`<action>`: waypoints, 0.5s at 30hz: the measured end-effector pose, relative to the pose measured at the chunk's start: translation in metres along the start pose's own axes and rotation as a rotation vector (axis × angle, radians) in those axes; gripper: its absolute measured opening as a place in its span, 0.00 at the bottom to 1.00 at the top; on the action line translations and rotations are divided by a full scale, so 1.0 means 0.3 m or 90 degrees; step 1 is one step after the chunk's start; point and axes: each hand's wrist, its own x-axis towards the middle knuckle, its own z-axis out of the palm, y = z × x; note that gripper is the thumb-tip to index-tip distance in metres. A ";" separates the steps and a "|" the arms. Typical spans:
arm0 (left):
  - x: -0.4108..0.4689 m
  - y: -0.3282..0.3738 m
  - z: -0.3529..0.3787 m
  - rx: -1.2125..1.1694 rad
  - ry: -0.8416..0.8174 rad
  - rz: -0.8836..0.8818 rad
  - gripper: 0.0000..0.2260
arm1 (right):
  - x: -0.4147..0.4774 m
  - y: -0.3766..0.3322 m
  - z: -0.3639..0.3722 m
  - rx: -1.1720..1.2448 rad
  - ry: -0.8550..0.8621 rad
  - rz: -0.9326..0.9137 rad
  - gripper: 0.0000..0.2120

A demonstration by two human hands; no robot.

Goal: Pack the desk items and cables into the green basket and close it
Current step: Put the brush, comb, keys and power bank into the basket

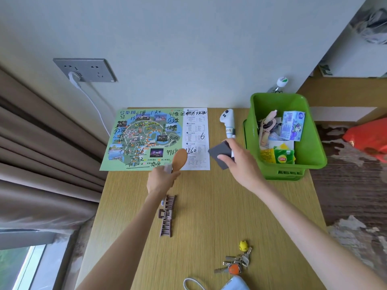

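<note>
The right hand pinches a dark grey block between thumb and fingers, holding it above the tabletop just to the left of the green basket. The left hand is closed around the handle of a brown wooden spoon, whose bowl lies over the near edge of a printed map sheet covered in handwritten numbers.

The basket stands open at the far right corner of the tabletop. Inside it are a blue-and-white carton, a green tea box, a yellow packet and a pinkish cable. A white controller lies between the map sheet and the basket, touching neither.

A brown hair clip lies in the middle of the tabletop, just beside the left forearm. Near the front edge is a bunch of keys with a yellow charm, and a light blue item with a white loop pokes in at the front edge.
</note>
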 end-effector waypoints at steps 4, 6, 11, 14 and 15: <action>-0.031 0.175 -0.004 -0.108 -0.035 0.098 0.11 | 0.042 0.051 -0.155 -0.003 0.099 0.026 0.08; -0.055 0.268 0.007 -0.144 -0.049 0.142 0.10 | 0.052 0.099 -0.239 -0.022 0.135 0.034 0.09; -0.116 0.472 0.062 -0.181 -0.116 0.228 0.10 | 0.055 0.262 -0.426 -0.129 0.145 0.081 0.09; -0.145 0.565 0.104 -0.164 -0.148 0.268 0.10 | 0.069 0.359 -0.477 -0.138 -0.012 0.139 0.13; -0.152 0.590 0.119 -0.150 -0.154 0.277 0.10 | 0.071 0.387 -0.485 -0.135 -0.070 0.162 0.16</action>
